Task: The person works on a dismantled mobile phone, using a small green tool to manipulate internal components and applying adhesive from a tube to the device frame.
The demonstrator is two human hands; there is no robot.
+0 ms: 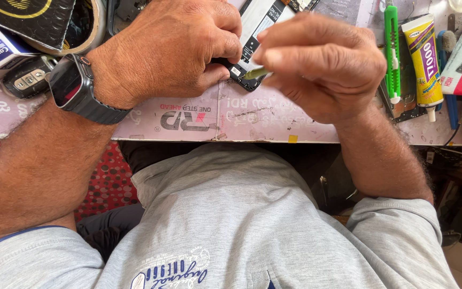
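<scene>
I am pinching a slim metal tool (256, 73) between my right hand's (322, 64) fingers, its tip working at the corner of the opened black phone body (252, 43), which my left hand's (172, 48) fingers are pressing flat on the pink-matted desk (252, 115). It looks light, thin and fragile; I am holding it by its edges. A yellow glue tube (425, 59) is lying nearby.
</scene>
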